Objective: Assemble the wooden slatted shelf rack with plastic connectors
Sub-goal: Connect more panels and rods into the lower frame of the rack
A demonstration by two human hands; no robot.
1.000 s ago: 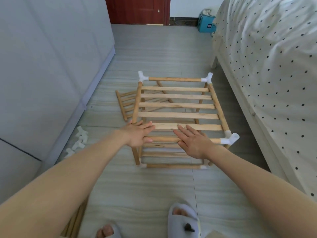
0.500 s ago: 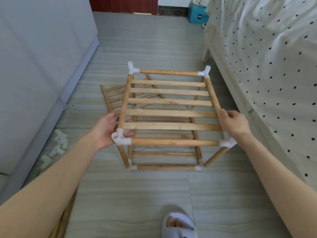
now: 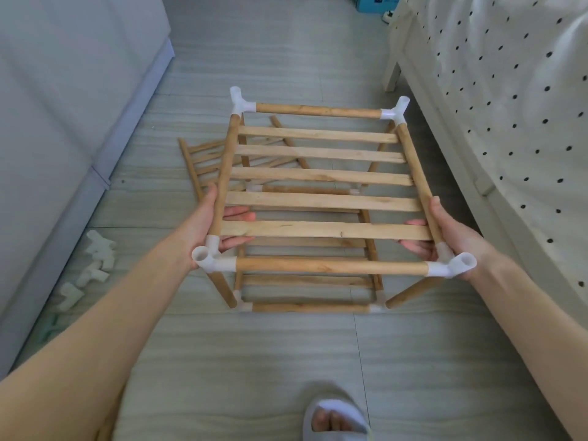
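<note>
A two-tier wooden slatted rack point(image 3: 321, 175) stands on the floor, its dowels joined by white plastic corner connectors point(image 3: 210, 261). My left hand point(image 3: 208, 224) grips the top tier's left side rail near the front corner, thumb on top and fingers under the slats. My right hand point(image 3: 445, 233) grips the right side rail in the same way beside the front right connector point(image 3: 451, 267). The front right leg slants outward from that connector, off the lower frame's corner point(image 3: 377, 308). A spare slatted panel point(image 3: 200, 160) lies flat behind the rack's left side.
Several loose white connectors point(image 3: 95, 259) lie by the grey cabinet point(image 3: 63, 106) on the left. A bed with a dotted sheet point(image 3: 509, 90) borders the right. A blue box point(image 3: 375, 1) sits at the far end. My slippered foot point(image 3: 334, 421) is at the bottom.
Both hands have gone from lying flat on the front slats to gripping the two side rails. The top tier now appears closer and higher, and the front right leg slants outward.
</note>
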